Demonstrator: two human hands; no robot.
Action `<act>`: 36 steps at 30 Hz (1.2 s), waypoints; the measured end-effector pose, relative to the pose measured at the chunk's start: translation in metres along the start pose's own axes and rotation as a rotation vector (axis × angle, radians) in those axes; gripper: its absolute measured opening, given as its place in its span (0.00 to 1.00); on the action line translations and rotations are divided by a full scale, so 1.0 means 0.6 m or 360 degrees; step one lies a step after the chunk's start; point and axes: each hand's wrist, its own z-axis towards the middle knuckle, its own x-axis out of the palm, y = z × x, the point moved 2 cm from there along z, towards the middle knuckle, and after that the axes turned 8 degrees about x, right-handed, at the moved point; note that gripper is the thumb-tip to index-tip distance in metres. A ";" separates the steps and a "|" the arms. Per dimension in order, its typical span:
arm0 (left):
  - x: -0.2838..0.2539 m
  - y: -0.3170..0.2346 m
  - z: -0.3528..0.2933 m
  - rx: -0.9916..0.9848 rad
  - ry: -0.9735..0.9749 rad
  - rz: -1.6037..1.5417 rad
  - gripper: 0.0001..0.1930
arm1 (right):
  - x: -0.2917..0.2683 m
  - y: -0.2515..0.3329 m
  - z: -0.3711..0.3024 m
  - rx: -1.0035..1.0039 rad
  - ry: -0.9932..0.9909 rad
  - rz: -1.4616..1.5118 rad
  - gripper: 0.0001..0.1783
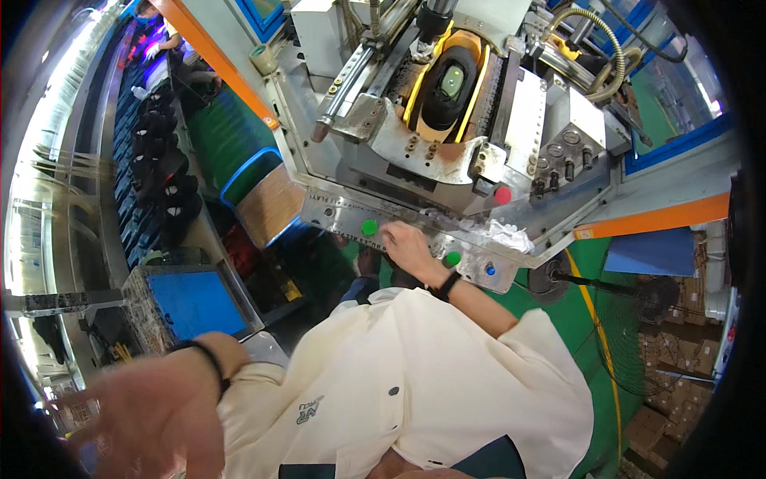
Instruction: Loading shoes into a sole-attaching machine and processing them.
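My right hand (408,251) is at the front metal control panel (335,212), its fingers curled in, with nothing visible in them. The fingertips are just right of a green button (369,227); whether they touch the panel I cannot tell. A second green button (452,259) lies near that wrist. My left hand (140,419) is out at the lower left, smeared by motion, its fingers stretched apart and apparently holding nothing. Beyond the panel, a black shoe-shaped piece (451,84) sits between yellow edges inside the machine's clamp (431,152).
A red button (502,195) and crumpled white material (511,236) are on the machine's front. At left are a blue-topped box (195,302), a wood-topped stool (271,206) and a rack of dark shoe pieces (159,152). A fan (618,299) stands right. Another person (163,48) works far left.
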 end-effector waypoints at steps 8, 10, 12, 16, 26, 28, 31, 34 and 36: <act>-0.033 -0.182 -0.265 -0.2456 0.0679 0.0335 0.31 | 0.208 -0.078 0.122 -0.0173 0.0047 -0.0476 0.09; -0.062 -0.237 -0.282 -0.2823 0.0561 0.0467 0.25 | 0.222 -0.076 0.133 -0.0151 0.0123 -0.0602 0.12; -0.092 -0.279 -0.280 -0.2991 0.0493 0.0574 0.24 | 0.228 -0.069 0.132 -0.0142 0.0132 -0.0561 0.12; -0.127 -0.308 -0.253 -0.3150 0.0506 0.0882 0.19 | 0.220 -0.028 0.142 -0.0096 0.0306 -0.0415 0.13; -0.264 -0.306 -0.207 -0.2777 0.0530 0.1020 0.16 | 0.232 -0.053 0.144 -0.0259 0.0195 -0.0349 0.11; -0.287 -0.330 -0.212 -0.2812 0.0441 0.0956 0.16 | 0.247 -0.053 0.145 -0.0300 0.0171 -0.0372 0.11; -0.316 -0.356 -0.223 -0.2960 0.0316 0.0737 0.17 | 0.267 -0.039 0.157 -0.0238 0.0137 -0.0569 0.12; -0.360 -0.382 -0.252 -0.3155 0.0142 0.0464 0.17 | 0.278 -0.031 0.145 -0.0183 0.0159 -0.0827 0.13; -0.386 -0.382 -0.281 -0.3283 0.0046 0.0246 0.19 | 0.290 0.054 0.131 -0.0195 0.0197 -0.0356 0.13</act>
